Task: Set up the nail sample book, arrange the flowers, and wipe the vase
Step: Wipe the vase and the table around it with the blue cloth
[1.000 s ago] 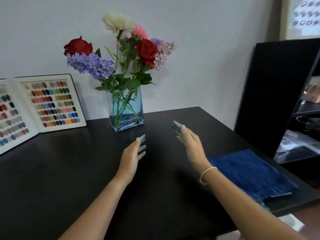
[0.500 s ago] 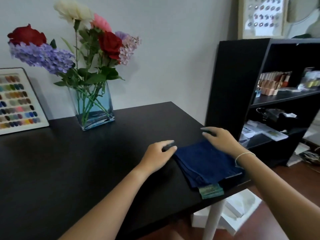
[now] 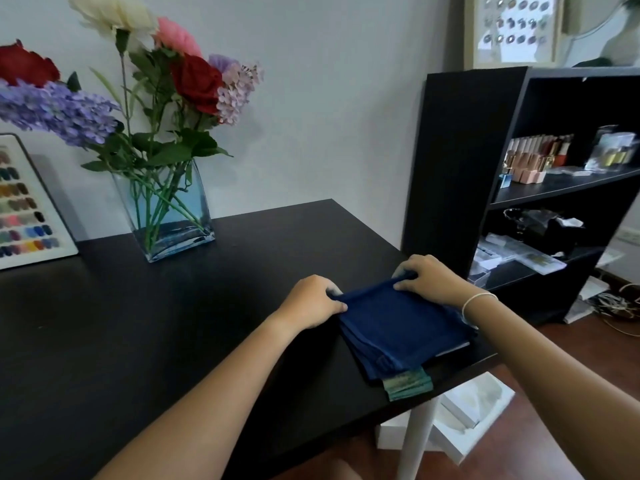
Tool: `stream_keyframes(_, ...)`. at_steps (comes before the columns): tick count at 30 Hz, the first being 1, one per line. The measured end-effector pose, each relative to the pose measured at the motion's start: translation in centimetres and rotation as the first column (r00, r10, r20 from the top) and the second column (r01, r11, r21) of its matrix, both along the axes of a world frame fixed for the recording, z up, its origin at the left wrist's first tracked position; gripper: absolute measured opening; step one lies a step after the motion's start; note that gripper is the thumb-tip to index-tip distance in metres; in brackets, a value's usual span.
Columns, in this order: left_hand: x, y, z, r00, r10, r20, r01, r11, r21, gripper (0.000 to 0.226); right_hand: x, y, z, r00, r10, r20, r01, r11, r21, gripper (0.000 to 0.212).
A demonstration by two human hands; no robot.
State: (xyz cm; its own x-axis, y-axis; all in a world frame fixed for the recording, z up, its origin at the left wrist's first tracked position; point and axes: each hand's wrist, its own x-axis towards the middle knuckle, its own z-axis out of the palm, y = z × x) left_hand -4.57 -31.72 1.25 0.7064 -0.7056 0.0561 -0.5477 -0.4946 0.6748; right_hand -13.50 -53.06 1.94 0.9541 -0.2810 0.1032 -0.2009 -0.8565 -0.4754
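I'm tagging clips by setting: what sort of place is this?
Probably a nail salon: a nail sample book of coloured tips stands on the black table, polish bottles line the shelf, and a framed nail display hangs above.

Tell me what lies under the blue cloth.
Under the folded blue cloth, a green folded cloth sticks out at the near edge, on the black table. How far it extends underneath is hidden.

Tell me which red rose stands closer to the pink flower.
The right red rose, just below the pink flower in the middle of the bunch. The other red rose sits at the far left, above the purple blooms.
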Motion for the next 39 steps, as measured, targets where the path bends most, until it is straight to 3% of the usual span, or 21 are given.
stream_keyframes(5, 1.6, 2.5, 1.1, 0.995, 0.019, -0.100, -0.031, 0.992, -0.119, 0.007, 1.0, 1.2, 0.8, 0.991, -0.015, 0.129, -0.021, 0.963, 0.267, 0.020)
stream_keyframes(12, 5.4, 8.7, 3.5, 0.983, 0.167, -0.079, -0.182, 0.942, -0.281, 0.010, 6.9, 6.3, 2.8, 0.954, 0.068, 0.291, -0.188, 0.893, 0.410, 0.019)
stream_keyframes(18, 9.7, 15.3, 4.0, 0.901, 0.428, -0.065, -0.410, 0.795, -0.447, 0.014, 14.5, 13.2, 2.5, 0.923, -0.024, 0.384, -0.270, 0.672, 0.690, 0.020)
stream_keyframes(24, 14.1, 19.8, 2.6, 0.831, 0.556, 0.009, -0.430, 0.653, -0.623, 0.013, 22.2, 19.4, 0.8, 0.844, -0.201, 0.498, -0.335, 0.526, 0.782, 0.024)
stream_keyframes(28, 17.1, 21.0, 2.5, 0.770, 0.634, 0.078, -0.417, 0.591, -0.690, 0.024, 26.1, 22.4, 1.0, 0.785, -0.284, 0.550, -0.355, 0.521, 0.776, 0.021)
stream_keyframes(39, 24.1, 19.6, 3.0, 0.679, 0.713, 0.175, -0.327, 0.507, -0.797, 0.017, 32.9, 23.9, 2.9, 0.560, -0.394, 0.729, -0.274, 0.743, 0.611, 0.013)
